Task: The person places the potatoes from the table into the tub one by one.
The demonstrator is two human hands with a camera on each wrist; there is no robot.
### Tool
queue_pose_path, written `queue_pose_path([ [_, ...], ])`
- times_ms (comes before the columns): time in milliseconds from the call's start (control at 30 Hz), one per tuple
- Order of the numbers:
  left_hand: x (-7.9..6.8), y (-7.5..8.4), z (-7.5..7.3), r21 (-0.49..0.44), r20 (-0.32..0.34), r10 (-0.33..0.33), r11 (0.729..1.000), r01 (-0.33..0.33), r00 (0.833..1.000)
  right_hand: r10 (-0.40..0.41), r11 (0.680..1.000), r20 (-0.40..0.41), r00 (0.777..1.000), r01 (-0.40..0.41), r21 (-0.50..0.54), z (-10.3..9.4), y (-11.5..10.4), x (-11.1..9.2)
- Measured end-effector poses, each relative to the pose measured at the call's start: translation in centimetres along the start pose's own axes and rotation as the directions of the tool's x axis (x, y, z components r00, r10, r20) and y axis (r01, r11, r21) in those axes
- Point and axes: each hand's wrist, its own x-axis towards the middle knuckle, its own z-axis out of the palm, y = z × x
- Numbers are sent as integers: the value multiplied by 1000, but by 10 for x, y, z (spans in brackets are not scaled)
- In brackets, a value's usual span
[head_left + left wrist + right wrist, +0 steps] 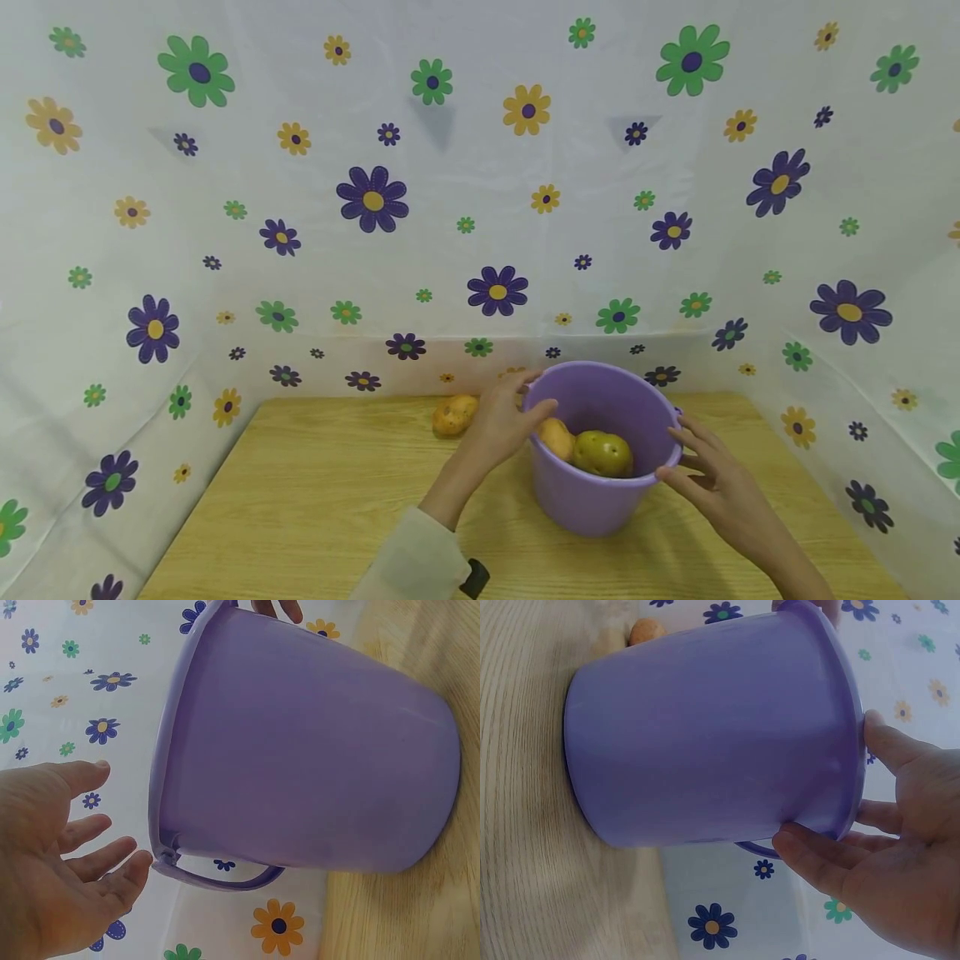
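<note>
A purple bucket (588, 500) stands upright on the table, holding a yellow-brown potato (557, 439) and a greenish potato (602, 454). My left hand (504, 421) is at the left side of its rim, thumb pointing over the opening. In the left wrist view, the relaxed fingers (112, 855) are spread, with the tips close to the rim by the handle joint. My right hand (723, 483) touches the rim on the right with fairly straight fingers. Its thumb and a fingertip meet the bucket (712, 735) in the right wrist view.
Another potato (454, 415) lies on the wooden table (322, 500) near the back edge, just left of the left hand. A white flower-print sheet (450, 250) encloses the back and sides. The bucket's handle (225, 883) hangs down on its far side.
</note>
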Motion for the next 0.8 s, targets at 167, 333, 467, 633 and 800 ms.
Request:
queue_pose_path([
  [167, 0, -4, -5, -36, 2, -39, 999, 39, 999, 3, 1000, -1, 1000, -3, -4, 0, 0, 0],
  [333, 0, -11, -11, -39, -18, -35, 999, 34, 999, 9, 1000, 7, 1000, -9, -7, 0, 0, 0],
  [467, -1, -16, -18, -40, -31, -24, 999, 23, 999, 8, 1000, 13, 1000, -8, -4, 0, -1, 0],
  [633, -5, -23, -29, -17, -46, 0, 1000, 0, 999, 7, 1000, 14, 1000, -7, 1, 0, -2, 0],
  [800, -12, -32, -41, -9, -48, -45, 999, 44, 998, 10, 1000, 14, 1000, -10, 5, -1, -3, 0],
])
